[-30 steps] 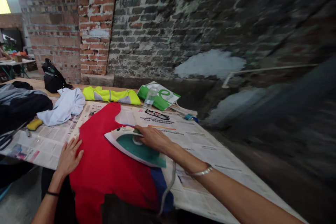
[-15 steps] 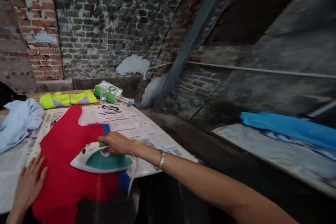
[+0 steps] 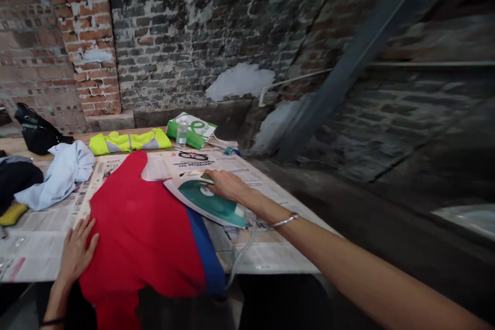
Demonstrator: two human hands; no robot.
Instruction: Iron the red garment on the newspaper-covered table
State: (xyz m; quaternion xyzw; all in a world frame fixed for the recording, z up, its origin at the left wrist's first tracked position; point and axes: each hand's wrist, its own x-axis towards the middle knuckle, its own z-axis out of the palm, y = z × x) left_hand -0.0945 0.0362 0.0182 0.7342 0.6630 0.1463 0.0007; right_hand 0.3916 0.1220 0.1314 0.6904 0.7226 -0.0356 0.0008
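Watching from beside the bench (image 3: 27,143), I see a brick wall (image 3: 181,36) behind it, with newspaper (image 3: 270,252) spread across its top. A red garment (image 3: 135,216) with a blue band (image 3: 204,252) lies on the paper at lower centre, and an iron (image 3: 204,201) sits at its right edge. The right hand (image 3: 228,185) rests on top of the iron, fingers curled over it, while the left hand (image 3: 77,252) lies flat on the red cloth, fingers spread. A cord (image 3: 243,252) trails from the iron toward the bench edge; if snagged, it could tug the iron over. If hot, the iron could scorch the paper. Glasses (image 3: 193,156) lie beyond.
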